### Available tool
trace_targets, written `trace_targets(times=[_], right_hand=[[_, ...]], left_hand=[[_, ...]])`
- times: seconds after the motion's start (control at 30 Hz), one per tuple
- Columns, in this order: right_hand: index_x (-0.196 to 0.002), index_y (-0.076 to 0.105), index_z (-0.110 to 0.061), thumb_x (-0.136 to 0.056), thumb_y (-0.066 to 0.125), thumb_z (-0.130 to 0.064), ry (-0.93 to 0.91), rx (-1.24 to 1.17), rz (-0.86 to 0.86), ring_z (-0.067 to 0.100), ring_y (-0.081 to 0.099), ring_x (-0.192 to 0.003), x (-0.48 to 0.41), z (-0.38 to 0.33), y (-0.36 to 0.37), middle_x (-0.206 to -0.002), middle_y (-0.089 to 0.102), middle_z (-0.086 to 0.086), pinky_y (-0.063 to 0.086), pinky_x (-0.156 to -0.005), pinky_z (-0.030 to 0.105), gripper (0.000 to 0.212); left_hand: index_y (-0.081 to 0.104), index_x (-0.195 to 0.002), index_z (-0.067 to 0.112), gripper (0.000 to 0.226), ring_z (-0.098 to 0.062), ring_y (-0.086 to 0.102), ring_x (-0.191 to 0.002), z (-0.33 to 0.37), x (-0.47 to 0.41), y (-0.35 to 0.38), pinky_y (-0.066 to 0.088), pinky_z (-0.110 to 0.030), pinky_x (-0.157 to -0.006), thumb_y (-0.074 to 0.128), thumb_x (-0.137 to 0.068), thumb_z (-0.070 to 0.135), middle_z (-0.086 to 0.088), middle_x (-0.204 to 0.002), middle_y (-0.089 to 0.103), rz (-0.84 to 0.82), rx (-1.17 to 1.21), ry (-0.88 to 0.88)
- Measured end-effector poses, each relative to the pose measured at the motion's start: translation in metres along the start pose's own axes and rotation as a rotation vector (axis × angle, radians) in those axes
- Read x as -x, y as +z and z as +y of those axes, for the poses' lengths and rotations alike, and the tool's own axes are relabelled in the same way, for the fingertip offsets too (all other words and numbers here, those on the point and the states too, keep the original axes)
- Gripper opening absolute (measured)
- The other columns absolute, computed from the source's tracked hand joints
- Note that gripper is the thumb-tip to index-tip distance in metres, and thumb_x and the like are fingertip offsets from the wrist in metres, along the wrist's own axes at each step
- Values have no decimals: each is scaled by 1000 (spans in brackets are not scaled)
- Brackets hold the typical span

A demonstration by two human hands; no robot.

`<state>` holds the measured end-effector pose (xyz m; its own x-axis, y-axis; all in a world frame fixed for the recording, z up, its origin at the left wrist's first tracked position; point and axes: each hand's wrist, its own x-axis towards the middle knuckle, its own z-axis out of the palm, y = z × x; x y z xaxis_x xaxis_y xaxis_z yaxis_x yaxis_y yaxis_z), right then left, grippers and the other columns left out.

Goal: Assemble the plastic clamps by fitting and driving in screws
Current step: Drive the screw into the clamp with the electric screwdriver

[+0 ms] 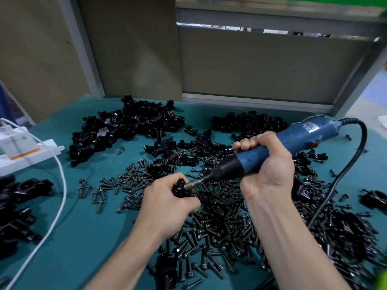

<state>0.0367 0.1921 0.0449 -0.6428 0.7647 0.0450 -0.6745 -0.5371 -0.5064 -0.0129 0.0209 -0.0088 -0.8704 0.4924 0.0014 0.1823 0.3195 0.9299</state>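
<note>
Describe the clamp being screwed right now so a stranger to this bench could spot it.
On the teal table, find the blue electric screwdriver in the right hand. Follow its metal bit down to the left hand, which grips a black clamp. It alone is held, with the bit on it; the rest lie loose in piles.

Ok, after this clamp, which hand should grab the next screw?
Probably left: the left hand, gripping only the clamp, sits at the edge of the screw pile, while the right hand is wrapped round the electric screwdriver.
</note>
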Motion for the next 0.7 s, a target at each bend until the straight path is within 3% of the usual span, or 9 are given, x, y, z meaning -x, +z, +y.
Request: trace_targets(times=[0.7], right_hand=[[-80, 46, -11, -86, 51, 11, 22, -26, 28, 18, 53, -51, 2, 6, -4, -60, 49, 5, 57, -61, 34, 24]], left_hand=[[61, -70, 24, 26, -8, 38, -35, 0, 1, 0, 28, -19, -35, 78, -65, 4, 10, -46, 54, 57, -1, -26]])
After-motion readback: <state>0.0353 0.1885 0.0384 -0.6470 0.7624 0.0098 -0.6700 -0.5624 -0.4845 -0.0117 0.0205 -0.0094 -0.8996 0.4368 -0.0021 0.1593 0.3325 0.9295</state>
